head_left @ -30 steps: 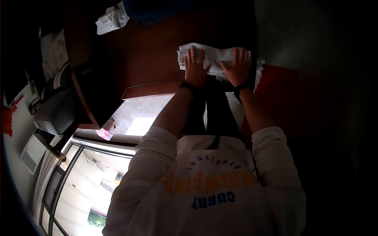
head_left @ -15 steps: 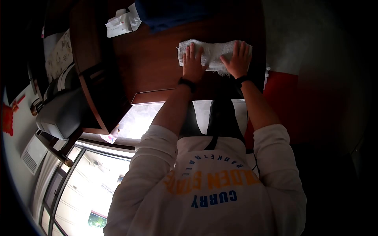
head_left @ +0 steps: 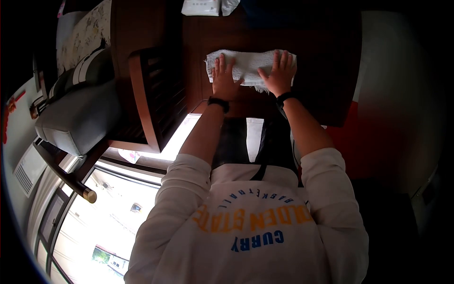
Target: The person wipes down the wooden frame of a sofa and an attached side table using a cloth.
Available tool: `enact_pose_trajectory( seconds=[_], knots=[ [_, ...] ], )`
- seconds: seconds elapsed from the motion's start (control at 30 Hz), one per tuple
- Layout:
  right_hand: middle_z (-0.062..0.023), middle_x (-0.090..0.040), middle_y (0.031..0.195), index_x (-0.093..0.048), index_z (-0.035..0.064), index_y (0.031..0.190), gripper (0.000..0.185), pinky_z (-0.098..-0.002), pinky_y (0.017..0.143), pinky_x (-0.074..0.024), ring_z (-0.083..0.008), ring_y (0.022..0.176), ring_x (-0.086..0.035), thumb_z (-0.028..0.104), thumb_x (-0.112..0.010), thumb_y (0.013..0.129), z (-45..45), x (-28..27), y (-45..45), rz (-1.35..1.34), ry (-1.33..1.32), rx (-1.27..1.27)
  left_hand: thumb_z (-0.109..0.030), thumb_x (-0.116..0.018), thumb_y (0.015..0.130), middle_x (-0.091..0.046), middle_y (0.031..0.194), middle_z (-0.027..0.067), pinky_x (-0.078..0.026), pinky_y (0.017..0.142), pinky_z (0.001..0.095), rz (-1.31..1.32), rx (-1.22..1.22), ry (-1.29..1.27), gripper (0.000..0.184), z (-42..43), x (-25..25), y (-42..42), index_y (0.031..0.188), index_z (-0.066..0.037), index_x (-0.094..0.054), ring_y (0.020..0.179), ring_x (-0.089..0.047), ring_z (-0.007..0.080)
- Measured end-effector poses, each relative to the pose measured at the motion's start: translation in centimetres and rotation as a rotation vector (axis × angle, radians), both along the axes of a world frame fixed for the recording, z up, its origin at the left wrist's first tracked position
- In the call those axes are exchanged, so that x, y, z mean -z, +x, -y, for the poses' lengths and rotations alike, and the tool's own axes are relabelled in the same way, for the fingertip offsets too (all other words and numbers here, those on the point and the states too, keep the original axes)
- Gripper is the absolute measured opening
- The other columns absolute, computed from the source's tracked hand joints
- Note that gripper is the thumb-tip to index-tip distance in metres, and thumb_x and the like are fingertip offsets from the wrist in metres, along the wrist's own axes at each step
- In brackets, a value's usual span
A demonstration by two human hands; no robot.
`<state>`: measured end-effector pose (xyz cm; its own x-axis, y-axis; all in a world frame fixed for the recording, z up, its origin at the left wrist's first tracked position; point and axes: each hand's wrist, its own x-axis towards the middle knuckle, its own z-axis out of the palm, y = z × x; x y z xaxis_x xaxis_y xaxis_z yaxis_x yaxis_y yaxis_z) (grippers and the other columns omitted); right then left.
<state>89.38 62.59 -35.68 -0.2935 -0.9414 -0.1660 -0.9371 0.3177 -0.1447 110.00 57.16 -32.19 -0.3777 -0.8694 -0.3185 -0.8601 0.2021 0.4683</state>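
A white cloth with a frayed lower edge [head_left: 248, 66] lies flat on the dark brown wooden table [head_left: 196, 83]. My left hand [head_left: 224, 80] rests on its left part with the fingers spread. On its right end lies my right hand [head_left: 279, 75], also flat, with the thumb pointing inward. Both palms face down and neither hand grips the cloth. Each wrist has a dark band.
A white packet [head_left: 201, 7] is at the table's far side, beside dark blue fabric [head_left: 269, 14]. To the left stand a slatted wooden armrest [head_left: 142, 94] and a grey cushion [head_left: 82, 118]. A bright window [head_left: 109, 213] is at lower left.
The view has shifted, so the packet and wooden seat appear farther right. Both hands remain flat on the cloth, which has moved left across the table together with them.
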Motion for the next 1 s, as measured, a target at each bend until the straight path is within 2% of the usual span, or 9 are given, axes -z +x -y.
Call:
enact_pose_trajectory(
  seconds=[0.17,0.3,0.4,0.43,0.47,0.57,0.7,0.93,1.0],
  knots=[
    [-0.0167,-0.013,0.16,-0.017,0.014,0.154,0.098,-0.0642,0.112,-0.0138,-0.0377,0.147,-0.011,0.06,-0.063,0.082,1.9,-2.0,6.8,0.062,0.073,-0.132,-0.043,-0.074,0.079,-0.008,0.16,0.0202,-0.019,0.115,0.0563,0.069,-0.068,0.002,0.088,-1.4,-0.6,7.1,0.149,-0.013,-0.03,0.146,-0.01,0.0429],
    [-0.0149,-0.005,0.161,-0.013,0.013,0.155,0.098,-0.0626,0.114,-0.0062,-0.0355,0.148,-0.003,0.062,-0.058,0.084,0.0,-2.6,10.8,0.121,0.137,-0.234,-0.052,-0.059,0.089,-0.003,0.16,0.0226,-0.014,0.115,0.0576,0.199,-0.038,-0.004,0.088,-6.5,0.7,11.7,0.154,-0.013,-0.016,0.146,-0.006,0.0434],
    [-0.0123,-0.004,0.162,-0.013,0.0151,0.155,0.099,-0.0619,0.115,-0.0046,-0.0334,0.149,-0.001,0.065,-0.058,0.083,-2.5,-2.5,12.3,0.148,0.177,-0.295,-0.053,-0.055,0.092,-0.001,0.158,0.0264,-0.013,0.115,0.0584,0.231,-0.024,-0.01,0.087,-10.0,1.0,12.9,0.155,-0.011,-0.011,0.146,-0.004,0.0456],
    [-0.0094,-0.009,0.162,-0.018,0.0173,0.155,0.095,-0.0603,0.115,-0.006,-0.0304,0.149,-0.006,0.061,-0.062,0.082,-3.3,-2.6,12.4,0.189,0.138,-0.273,-0.053,-0.053,0.093,0.0,0.157,0.0284,-0.013,0.115,0.0589,0.236,-0.018,-0.031,0.088,-10.6,1.0,12.6,0.155,-0.009,-0.009,0.145,-0.003,0.0471],
    [-0.0094,-0.009,0.162,-0.018,0.0173,0.155,0.095,-0.0603,0.115,-0.006,-0.0304,0.149,-0.006,0.061,-0.062,0.082,-3.5,-2.5,12.1,0.187,0.143,-0.262,-0.05,-0.056,0.092,-0.005,0.155,0.0334,-0.018,0.113,0.0594,0.298,-0.003,-0.048,0.087,-11.1,1.0,12.2,0.153,-0.003,-0.015,0.143,-0.009,0.0508],
    [-0.0039,-0.019,0.16,-0.028,0.0218,0.152,0.083,-0.0559,0.117,-0.0108,-0.0263,0.147,-0.016,0.051,-0.066,0.084,-4.5,-3.1,11.0,0.31,0.028,-0.264,-0.046,-0.055,0.093,-0.003,0.153,0.0364,-0.017,0.113,0.0612,0.284,-0.026,-0.046,0.087,-12.3,0.9,10.1,0.152,0.002,-0.011,0.142,-0.006,0.0546],
    [-0.0032,-0.019,0.16,-0.028,0.0232,0.152,0.08,-0.0554,0.117,-0.0123,-0.0258,0.147,-0.016,0.051,-0.063,0.086,-6.5,-2.9,8.6,0.288,0.027,-0.246,-0.045,-0.056,0.092,0.004,0.153,0.0368,-0.012,0.114,0.0614,0.275,0.011,0.035,0.091,-13.4,0.7,7.0,0.151,0.004,-0.008,0.142,0.002,0.0551],
    [-0.0048,-0.023,0.159,-0.03,0.0234,0.151,0.077,-0.0565,0.115,-0.0166,-0.0261,0.146,-0.02,0.053,-0.06,0.087,-11.5,-2.8,0.5,0.196,0.01,-0.13,-0.048,-0.059,0.089,0.004,0.154,0.0363,-0.011,0.113,0.0627,0.224,0.102,0.035,0.095,-15.9,0.7,-1.4,0.15,0.004,-0.01,0.142,0.002,0.0555],
    [-0.0054,-0.023,0.159,-0.031,0.0231,0.151,0.076,-0.0566,0.114,-0.0179,-0.0263,0.146,-0.02,0.055,-0.059,0.087,-12.8,-2.7,-2.2,0.126,0.035,-0.097,-0.047,-0.059,0.09,0.008,0.153,0.0372,-0.011,0.112,0.0641,0.2,0.138,0.05,0.096,-16.6,0.5,-4.1,0.151,0.005,-0.006,0.141,0.005,0.0565]
  ],
)
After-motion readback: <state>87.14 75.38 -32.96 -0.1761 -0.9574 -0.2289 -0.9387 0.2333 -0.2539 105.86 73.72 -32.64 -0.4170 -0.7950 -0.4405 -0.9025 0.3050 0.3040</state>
